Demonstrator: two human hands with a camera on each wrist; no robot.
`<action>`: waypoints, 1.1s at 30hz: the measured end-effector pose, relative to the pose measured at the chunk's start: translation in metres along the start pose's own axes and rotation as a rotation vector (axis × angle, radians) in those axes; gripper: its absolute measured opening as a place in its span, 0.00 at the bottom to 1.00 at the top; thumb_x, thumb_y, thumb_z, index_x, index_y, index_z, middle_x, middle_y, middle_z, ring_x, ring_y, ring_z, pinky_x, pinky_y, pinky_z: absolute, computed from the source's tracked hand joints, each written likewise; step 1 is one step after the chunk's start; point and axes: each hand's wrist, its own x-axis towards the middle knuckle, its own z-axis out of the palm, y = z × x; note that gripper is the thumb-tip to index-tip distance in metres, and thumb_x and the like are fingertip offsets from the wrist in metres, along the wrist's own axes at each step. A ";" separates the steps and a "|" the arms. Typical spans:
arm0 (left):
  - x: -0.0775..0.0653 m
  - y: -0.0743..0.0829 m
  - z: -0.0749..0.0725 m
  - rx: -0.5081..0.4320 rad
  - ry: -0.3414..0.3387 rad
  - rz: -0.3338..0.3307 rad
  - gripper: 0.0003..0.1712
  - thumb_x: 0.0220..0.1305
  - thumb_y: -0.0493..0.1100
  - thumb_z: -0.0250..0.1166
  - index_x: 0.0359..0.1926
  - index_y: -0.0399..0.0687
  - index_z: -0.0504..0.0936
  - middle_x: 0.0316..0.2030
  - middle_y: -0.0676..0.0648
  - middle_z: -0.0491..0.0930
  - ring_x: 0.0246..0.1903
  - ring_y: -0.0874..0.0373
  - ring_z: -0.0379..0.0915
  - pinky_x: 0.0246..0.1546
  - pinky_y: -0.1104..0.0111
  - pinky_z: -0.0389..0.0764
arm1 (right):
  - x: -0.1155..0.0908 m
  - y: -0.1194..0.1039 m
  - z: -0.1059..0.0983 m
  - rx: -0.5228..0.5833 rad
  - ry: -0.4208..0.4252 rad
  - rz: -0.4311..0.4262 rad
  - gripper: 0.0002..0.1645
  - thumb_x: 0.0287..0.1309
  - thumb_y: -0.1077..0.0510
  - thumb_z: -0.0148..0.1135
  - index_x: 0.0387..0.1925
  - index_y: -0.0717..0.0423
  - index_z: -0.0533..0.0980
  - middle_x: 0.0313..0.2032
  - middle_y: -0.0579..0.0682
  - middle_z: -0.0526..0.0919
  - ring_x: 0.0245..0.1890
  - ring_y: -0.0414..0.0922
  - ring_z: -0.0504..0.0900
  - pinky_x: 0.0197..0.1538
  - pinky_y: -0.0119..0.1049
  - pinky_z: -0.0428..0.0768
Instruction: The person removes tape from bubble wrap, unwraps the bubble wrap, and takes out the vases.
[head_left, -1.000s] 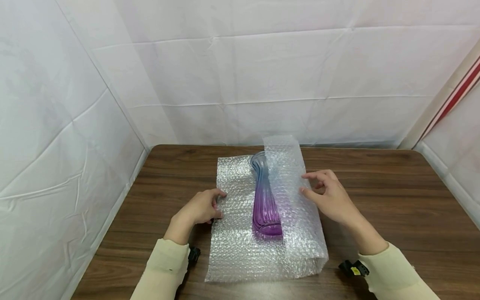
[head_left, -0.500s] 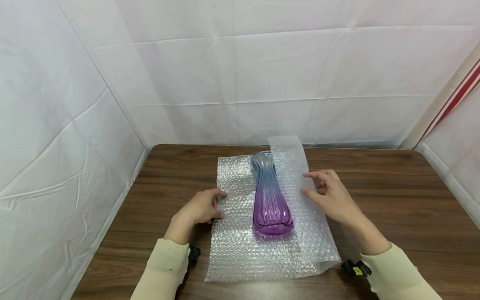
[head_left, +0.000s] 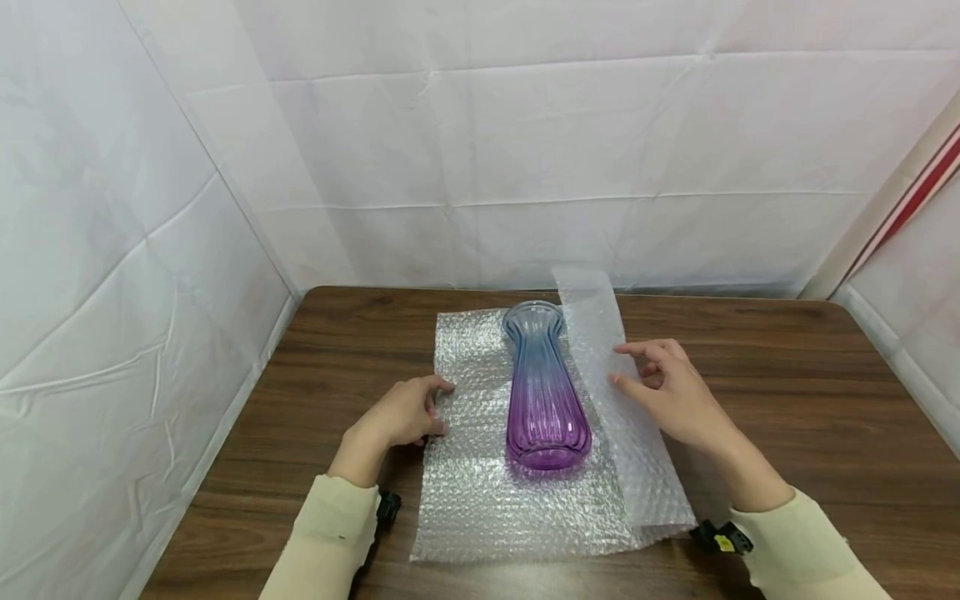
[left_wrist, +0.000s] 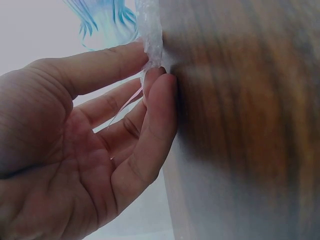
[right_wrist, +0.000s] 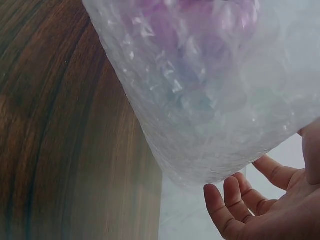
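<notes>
A ribbed glass vase (head_left: 542, 392), pale blue at the mouth and purple at the base, lies on a sheet of bubble wrap (head_left: 472, 500). My left hand (head_left: 401, 412) pinches the sheet's left edge. The left wrist view has the thumb (left_wrist: 115, 65) on one side of that edge and fingers (left_wrist: 159, 107) on the other. The wrap's right part curls up as a raised flap (head_left: 600, 333) beside the vase. At its outer side is my right hand (head_left: 667, 387), fingers loosely bent, fingertips (right_wrist: 215, 195) right at the curled wrap in the right wrist view.
A dark wood-grain table (head_left: 787, 400) carries the wrap. White cloth (head_left: 480, 150) hangs behind and on both sides, with a red stripe (head_left: 915, 196) at the right. Small black cameras sit on both wrists, the right one (head_left: 720, 537) close to the wrap's front right corner.
The bubble wrap flap has swung back to the right, baring the vase that it partly covered. My right hand has shifted slightly right; the left hand has stayed at its edge.
</notes>
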 end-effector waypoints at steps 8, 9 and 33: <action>0.001 0.000 -0.001 -0.004 -0.007 0.000 0.35 0.60 0.33 0.76 0.68 0.49 0.77 0.32 0.46 0.77 0.22 0.56 0.76 0.25 0.66 0.84 | -0.002 0.000 -0.006 -0.005 0.011 0.009 0.29 0.70 0.41 0.64 0.67 0.48 0.76 0.59 0.59 0.69 0.51 0.51 0.75 0.46 0.34 0.77; 0.002 0.000 -0.001 -0.003 -0.009 0.000 0.35 0.60 0.34 0.76 0.68 0.49 0.77 0.32 0.45 0.77 0.22 0.56 0.76 0.25 0.66 0.84 | -0.002 0.000 -0.006 -0.005 0.012 0.011 0.30 0.71 0.40 0.64 0.67 0.48 0.76 0.58 0.59 0.69 0.52 0.51 0.75 0.46 0.34 0.77; 0.000 0.000 -0.001 -0.001 -0.008 0.005 0.35 0.60 0.33 0.76 0.68 0.48 0.77 0.32 0.46 0.76 0.25 0.56 0.75 0.25 0.67 0.83 | -0.004 0.005 -0.021 0.007 -0.017 0.013 0.33 0.75 0.40 0.57 0.73 0.51 0.70 0.64 0.62 0.67 0.58 0.56 0.73 0.47 0.39 0.77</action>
